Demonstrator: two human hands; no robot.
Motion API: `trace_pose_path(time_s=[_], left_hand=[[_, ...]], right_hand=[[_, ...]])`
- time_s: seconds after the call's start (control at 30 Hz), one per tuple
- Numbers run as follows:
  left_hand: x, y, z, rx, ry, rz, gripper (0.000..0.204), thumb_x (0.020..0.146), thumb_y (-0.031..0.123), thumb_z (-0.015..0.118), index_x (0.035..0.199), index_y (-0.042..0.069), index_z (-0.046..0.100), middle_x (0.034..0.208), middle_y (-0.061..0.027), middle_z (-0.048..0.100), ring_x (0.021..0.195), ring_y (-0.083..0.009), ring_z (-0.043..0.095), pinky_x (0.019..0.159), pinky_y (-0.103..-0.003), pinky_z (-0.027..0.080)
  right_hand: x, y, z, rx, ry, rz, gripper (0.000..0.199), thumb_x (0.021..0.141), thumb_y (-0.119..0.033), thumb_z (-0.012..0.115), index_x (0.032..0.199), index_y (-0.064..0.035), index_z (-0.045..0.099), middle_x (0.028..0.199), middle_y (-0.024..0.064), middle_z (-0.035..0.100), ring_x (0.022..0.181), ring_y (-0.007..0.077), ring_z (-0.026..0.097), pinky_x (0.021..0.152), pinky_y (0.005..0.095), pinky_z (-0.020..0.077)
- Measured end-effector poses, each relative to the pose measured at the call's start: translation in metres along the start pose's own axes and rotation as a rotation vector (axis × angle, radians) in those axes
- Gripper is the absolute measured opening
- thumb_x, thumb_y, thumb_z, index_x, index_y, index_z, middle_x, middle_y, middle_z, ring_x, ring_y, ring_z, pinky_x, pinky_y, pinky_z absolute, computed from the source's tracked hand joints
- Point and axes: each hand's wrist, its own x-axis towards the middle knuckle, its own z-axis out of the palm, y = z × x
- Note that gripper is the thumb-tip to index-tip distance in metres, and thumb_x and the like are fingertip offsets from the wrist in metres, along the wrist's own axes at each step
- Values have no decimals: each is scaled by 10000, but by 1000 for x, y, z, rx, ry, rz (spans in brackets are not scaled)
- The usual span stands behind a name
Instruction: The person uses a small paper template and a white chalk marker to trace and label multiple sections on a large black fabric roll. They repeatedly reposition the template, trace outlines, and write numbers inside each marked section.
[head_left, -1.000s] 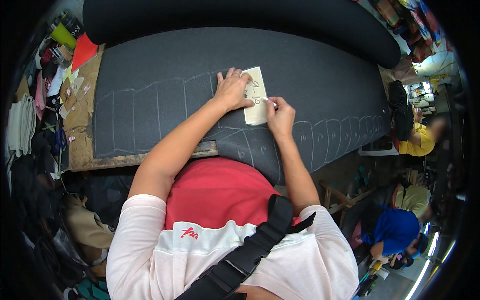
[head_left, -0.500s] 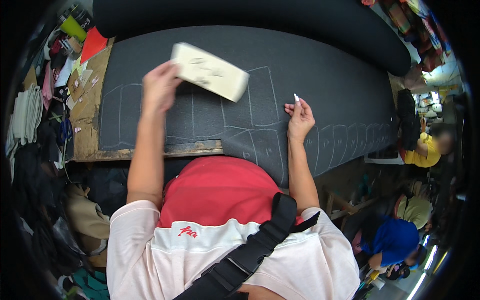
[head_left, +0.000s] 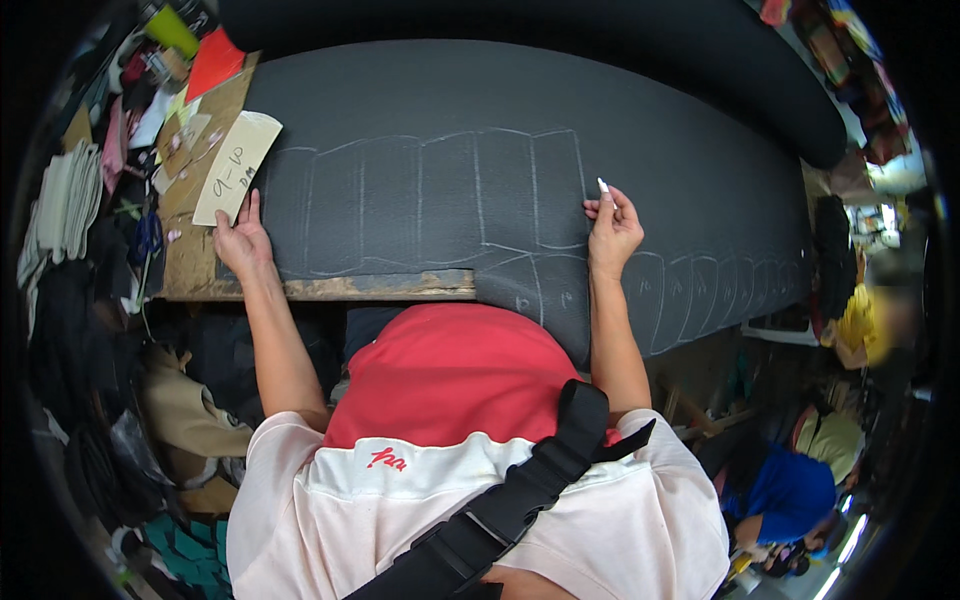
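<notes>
My left hand point(head_left: 243, 236) grips the lower end of a cream card pattern piece point(head_left: 237, 168) with handwriting on it. The card is tilted over the left end of the table, partly above the dark fabric. Between the fingertips of my right hand point(head_left: 614, 232) is a short white piece of chalk point(head_left: 603, 186), pointing up and away from me. Beneath both hands spreads dark grey fabric point(head_left: 680, 150), marked with white outlines of several panels in a row. More outlines run along its near edge to the right, and a flap of it hangs over the table's front.
A thick black fabric roll point(head_left: 560, 30) lies along the far side. The wooden table edge point(head_left: 390, 286) shows in front. At the left are a red sheet point(head_left: 215, 68), blue-handled scissors point(head_left: 147, 236) and folded grey cloth point(head_left: 68, 205). Other people, one in blue point(head_left: 792, 492), are at the right.
My left hand has carried the card from over the middle of the fabric to the table's left end, turning it more upright. My right hand still holds the chalk, with little movement.
</notes>
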Motion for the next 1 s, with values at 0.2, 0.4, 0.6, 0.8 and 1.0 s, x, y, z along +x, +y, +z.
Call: trace_pose_path(time_s=[0.2,0.4,0.6,0.8,1.0], left_hand=[[0,27,-12,-255,-106,-87,378,903,38,466,1251,-93,400,1210,-222,507,1105,-347,526,1036,-481,408],[-13,16,-14,-390,-13,-341,334,905,90,475,1229,11,466,1153,-172,535,1085,-287,542,1040,-620,307],[-42,5,28,-422,-295,-474,331,887,112,512,1202,14,488,1139,-147,553,1085,-290,528,1061,-645,238],[-104,-46,80,-259,-413,-663,364,877,138,534,1227,51,482,1217,-140,542,1118,-280,528,1007,-625,343],[-141,-58,125,-88,-514,-622,332,891,101,501,1214,25,483,1207,-156,541,1135,-285,527,970,-571,420]], right_hand=[[-2,4,2,-47,17,-51,193,912,-80,564,1022,76,590,798,81,643,701,114,641,639,218,532],[-3,6,1,-46,5,-61,192,912,-82,566,1026,71,589,800,75,638,700,105,634,642,211,528],[-4,6,2,15,11,-60,185,909,-74,570,1027,66,590,809,72,633,691,101,623,639,212,525],[-4,5,2,20,18,-44,185,910,-71,567,1030,68,587,792,75,635,684,102,623,638,213,526],[-3,3,1,92,26,-4,177,912,-61,558,1026,72,582,751,78,636,665,116,624,632,221,524]])
